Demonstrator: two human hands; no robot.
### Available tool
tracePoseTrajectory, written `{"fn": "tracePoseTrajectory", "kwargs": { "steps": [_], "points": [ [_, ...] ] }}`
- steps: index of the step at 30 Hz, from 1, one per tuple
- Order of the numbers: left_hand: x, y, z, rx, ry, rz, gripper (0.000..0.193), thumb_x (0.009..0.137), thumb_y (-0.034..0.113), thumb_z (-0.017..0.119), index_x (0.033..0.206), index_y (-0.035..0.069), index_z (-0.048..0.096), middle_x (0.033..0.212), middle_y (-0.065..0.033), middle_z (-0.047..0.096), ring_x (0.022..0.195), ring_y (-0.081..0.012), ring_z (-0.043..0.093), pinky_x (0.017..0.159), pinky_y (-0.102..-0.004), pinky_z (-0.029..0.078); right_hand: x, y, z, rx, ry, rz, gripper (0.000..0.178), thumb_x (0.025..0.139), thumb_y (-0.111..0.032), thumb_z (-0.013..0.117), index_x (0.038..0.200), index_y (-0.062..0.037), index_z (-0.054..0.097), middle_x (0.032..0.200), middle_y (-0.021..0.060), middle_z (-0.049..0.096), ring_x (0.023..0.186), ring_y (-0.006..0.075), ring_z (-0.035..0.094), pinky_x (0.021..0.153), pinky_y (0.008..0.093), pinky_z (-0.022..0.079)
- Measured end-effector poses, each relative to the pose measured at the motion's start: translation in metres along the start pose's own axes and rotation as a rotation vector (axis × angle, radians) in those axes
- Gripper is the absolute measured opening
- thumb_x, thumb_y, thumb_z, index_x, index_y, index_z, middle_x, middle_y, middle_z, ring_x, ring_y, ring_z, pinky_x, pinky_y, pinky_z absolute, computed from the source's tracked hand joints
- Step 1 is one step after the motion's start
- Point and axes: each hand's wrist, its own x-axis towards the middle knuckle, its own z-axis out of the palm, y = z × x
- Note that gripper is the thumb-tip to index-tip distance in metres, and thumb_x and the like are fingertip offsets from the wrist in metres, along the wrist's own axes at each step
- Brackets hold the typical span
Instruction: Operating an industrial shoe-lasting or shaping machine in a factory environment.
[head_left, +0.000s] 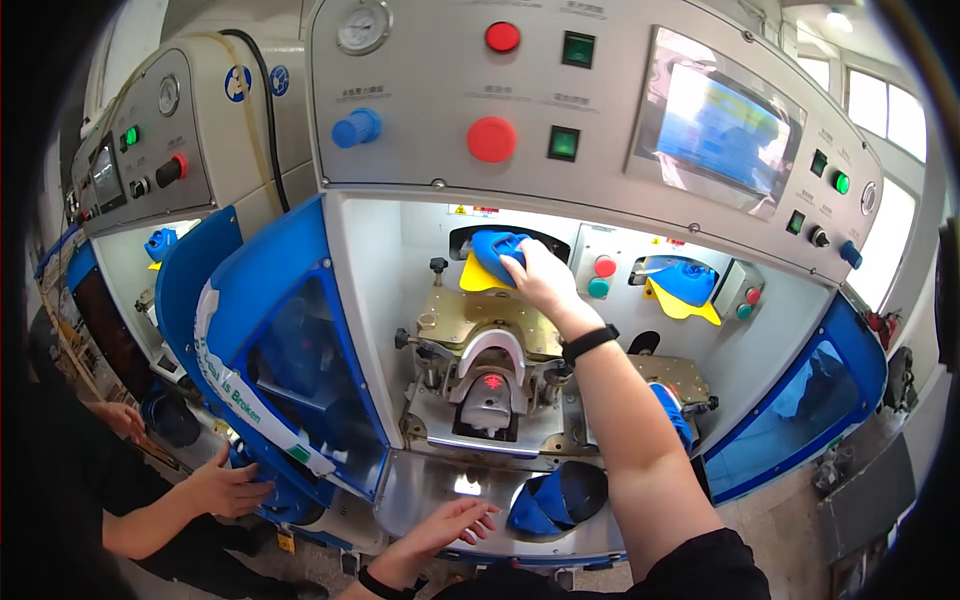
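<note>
My right hand (547, 280) reaches into the machine's bay and grips the crown of a blue cap with a yellow brim (490, 262), at a dark opening in the back wall. Below it stands a metal press fixture with a pale curved clamp (492, 350); a red light mark glows on its lower block (480, 410). My left hand (455, 525) is open above the steel ledge (420, 490), fingers stretched out and holding nothing. Just right of it lies a blue cap with a dark brim (550, 500).
Another blue cap with yellow brim (685, 285) sits at the right opening, above a second fixture holding a blue piece (672, 412). Overhead is a control panel (430, 100). Blue guard doors (300, 350) flank the bay. At left, a co-worker's hand (225, 487) is beside the neighbouring machine.
</note>
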Motion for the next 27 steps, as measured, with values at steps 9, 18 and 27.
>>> {"fn": "tracePoseTrajectory", "kwargs": {
  "steps": [9, 18, 27],
  "points": [
    [0.000, 0.000, -0.042, -0.489, -0.072, 0.248, 0.053, 0.103, 0.038, 0.046, 0.146, 0.009, 0.034, 0.134, -0.0129, 0.052, 0.110, -0.0257, 0.063, 0.090, -0.0391, 0.054, -0.246, -0.142, -0.008, -0.059, -0.101, -0.036, 0.029, 0.081, -0.029, 0.072, 0.094, -0.0081, 0.057, 0.083, 0.0082, 0.053, 0.072, 0.0263, 0.057, 0.056, 0.0370, 0.047],
    [0.040, -0.014, -0.040, -0.691, 0.061, 0.237, 0.036, 0.101, 0.027, 0.055, 0.129, 0.006, 0.048, 0.117, -0.0081, 0.061, 0.104, -0.0226, 0.064, 0.088, -0.0379, 0.056, -0.284, -0.162, -0.010, 0.083, -0.221, 0.107, 0.032, 0.082, -0.028, 0.073, 0.105, -0.0087, 0.061, 0.094, 0.0084, 0.057, 0.079, 0.0277, 0.061, 0.061, 0.0347, 0.050],
    [0.069, 0.002, -0.049, -0.575, 0.180, 0.194, 0.034, 0.101, 0.035, 0.052, 0.126, 0.011, 0.052, 0.108, -0.0049, 0.064, 0.095, -0.0182, 0.067, 0.082, -0.0369, 0.058, -0.237, -0.132, 0.032, 0.057, -0.270, 0.199, 0.050, 0.085, -0.039, 0.068, 0.127, -0.0146, 0.060, 0.137, 0.0133, 0.052, 0.132, 0.0416, 0.042, 0.106, 0.0515, 0.037]
  ]
}}
